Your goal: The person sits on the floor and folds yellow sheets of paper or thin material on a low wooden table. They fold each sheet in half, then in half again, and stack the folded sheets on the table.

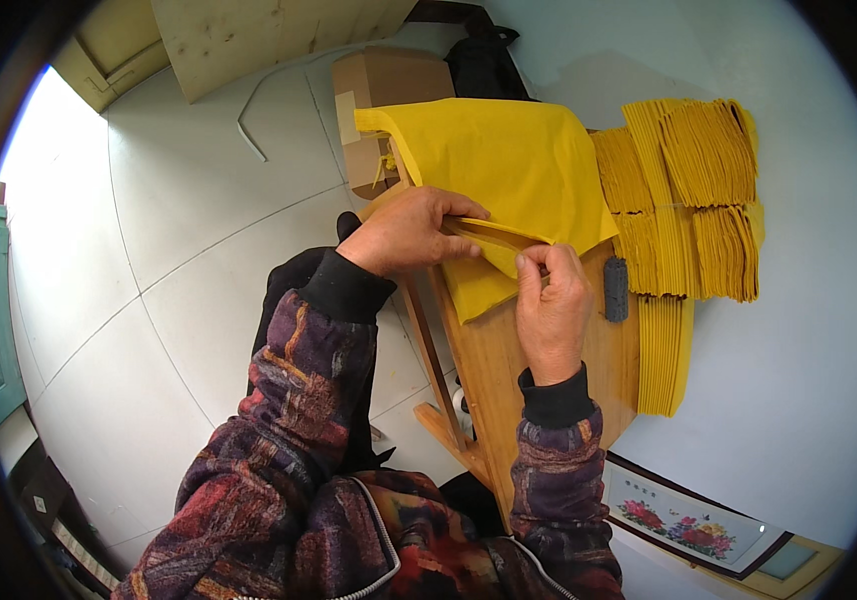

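A stack of thin yellow paper sheets (509, 160) lies on a wooden board (509, 350) in front of me. My left hand (409, 235) presses down on the sheets and holds a folded edge near the middle. My right hand (552, 300) pinches the same folded edge of the top yellow sheet between thumb and fingers, just right of the left hand. Both sleeves are dark and multicoloured.
Stacks of folded yellow paper (689, 190) lie to the right, some hanging over the board's edge. A small dark block (616, 288) rests on the board by my right hand. A cardboard box (379, 100) stands beyond. A framed flower picture (684, 520) lies at lower right. White tiled floor (189, 250) to the left.
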{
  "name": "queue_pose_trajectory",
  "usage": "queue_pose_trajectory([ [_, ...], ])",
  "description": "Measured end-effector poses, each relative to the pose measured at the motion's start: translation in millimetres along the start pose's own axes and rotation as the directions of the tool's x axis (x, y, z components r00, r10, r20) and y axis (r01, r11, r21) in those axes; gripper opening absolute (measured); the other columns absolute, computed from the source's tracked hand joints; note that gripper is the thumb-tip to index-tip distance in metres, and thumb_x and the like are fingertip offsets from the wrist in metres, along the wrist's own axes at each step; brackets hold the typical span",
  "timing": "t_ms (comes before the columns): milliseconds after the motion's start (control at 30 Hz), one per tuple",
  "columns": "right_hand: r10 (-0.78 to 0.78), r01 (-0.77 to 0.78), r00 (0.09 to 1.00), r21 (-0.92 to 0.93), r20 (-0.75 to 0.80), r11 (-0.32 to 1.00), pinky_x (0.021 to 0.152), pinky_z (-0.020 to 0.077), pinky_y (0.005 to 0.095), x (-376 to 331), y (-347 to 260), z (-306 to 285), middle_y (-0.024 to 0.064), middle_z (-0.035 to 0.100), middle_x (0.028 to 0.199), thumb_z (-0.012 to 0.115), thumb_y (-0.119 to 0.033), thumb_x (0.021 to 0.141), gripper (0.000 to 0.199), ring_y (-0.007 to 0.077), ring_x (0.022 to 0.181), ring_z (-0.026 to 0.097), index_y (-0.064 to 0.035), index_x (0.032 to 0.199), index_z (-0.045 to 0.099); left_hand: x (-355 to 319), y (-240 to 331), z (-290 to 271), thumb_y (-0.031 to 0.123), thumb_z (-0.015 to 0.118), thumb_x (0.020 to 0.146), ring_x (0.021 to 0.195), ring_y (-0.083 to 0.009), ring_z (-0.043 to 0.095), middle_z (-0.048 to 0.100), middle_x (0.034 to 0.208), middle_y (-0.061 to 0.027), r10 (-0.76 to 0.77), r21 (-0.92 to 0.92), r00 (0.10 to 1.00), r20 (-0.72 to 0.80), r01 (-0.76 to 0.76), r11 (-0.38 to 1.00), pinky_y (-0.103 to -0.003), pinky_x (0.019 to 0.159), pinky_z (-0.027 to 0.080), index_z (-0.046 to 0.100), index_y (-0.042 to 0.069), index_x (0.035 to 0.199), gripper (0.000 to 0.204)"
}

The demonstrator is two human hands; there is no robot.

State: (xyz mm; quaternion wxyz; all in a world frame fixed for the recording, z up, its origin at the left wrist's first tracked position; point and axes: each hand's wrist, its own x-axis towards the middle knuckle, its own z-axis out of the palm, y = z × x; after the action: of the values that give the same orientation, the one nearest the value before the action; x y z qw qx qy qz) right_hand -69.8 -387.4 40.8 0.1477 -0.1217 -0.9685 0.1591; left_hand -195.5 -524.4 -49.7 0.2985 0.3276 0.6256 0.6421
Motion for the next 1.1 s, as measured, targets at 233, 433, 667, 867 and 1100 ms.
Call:
queue_pose_trajectory([
  [233,-0.013,0.013,1.0,-0.013,-0.009,1.0,0.068,0.0492,0.043,0.5,-0.2,-0.8,0.0152,0.062,0.083,0.066,-0.006,0.086,0.01,0.0353,0.08,0.061,-0.0008,0.084,0.058,-1.8,6.3,-2.9,0.005,0.076,0.081,0.096,-0.0161,0.065,0.071,0.109,-0.0099,-0.047,0.054,0.998,0.037,0.045,0.998,-0.028,0.091,0.051,0.065,-0.002,0.119,0.04],
  [433,-0.021,0.021,1.0,-0.039,-0.003,0.999,0.067,0.0492,0.0428,0.6,-0.8,-0.6,0.0149,0.062,0.082,0.067,-0.006,0.086,0.011,0.0351,0.078,0.061,-0.0011,0.084,0.058,-2.5,4.4,-2.6,0.014,0.07,0.09,0.092,-0.0158,0.065,0.071,0.105,-0.0102,-0.059,-0.003,0.998,0.036,0.059,0.998,-0.027,0.087,0.051,0.065,-0.003,0.119,0.034],
  [667,-0.043,0.042,0.999,-0.061,-0.01,0.997,0.068,0.0491,0.0431,1.1,-1.4,-1.2,0.0147,0.061,0.083,0.066,-0.006,0.086,0.01,0.0351,0.079,0.061,-0.0013,0.085,0.058,-1.5,4.6,-1.9,0.011,0.066,0.093,0.092,-0.0145,0.064,0.071,0.106,-0.0099,-0.069,0.005,0.997,0.03,0.069,0.998,-0.026,0.088,0.051,0.065,-0.003,0.119,0.029],
  [867,-0.137,0.132,0.99,-0.115,-0.033,0.984,0.068,0.0492,0.0429,1.9,-3.0,-1.7,0.0147,0.06,0.085,0.067,-0.003,0.085,0.009,0.0346,0.081,0.06,-0.0011,0.087,0.059,-1.1,3.9,-1.0,0.006,0.064,0.092,0.095,-0.0151,0.065,0.071,0.11,-0.0112,-0.101,-0.016,0.994,0.031,0.102,0.995,-0.027,0.09,0.051,0.066,-0.003,0.118,0.028],
  [1100,-0.122,0.121,0.992,-0.09,-0.014,0.989,0.07,0.0505,0.0404,-2.2,-1.7,0.5,0.0143,0.061,0.089,0.07,0.002,0.08,0.021,0.0322,0.084,0.062,-0.0006,0.099,0.061,-0.5,2.4,1.6,0.005,0.062,0.093,0.089,-0.0146,0.065,0.072,0.103,-0.0105,-0.042,0.041,0.998,-0.044,0.044,0.998,-0.026,0.085,0.052,0.069,-0.002,0.114,0.023],
])
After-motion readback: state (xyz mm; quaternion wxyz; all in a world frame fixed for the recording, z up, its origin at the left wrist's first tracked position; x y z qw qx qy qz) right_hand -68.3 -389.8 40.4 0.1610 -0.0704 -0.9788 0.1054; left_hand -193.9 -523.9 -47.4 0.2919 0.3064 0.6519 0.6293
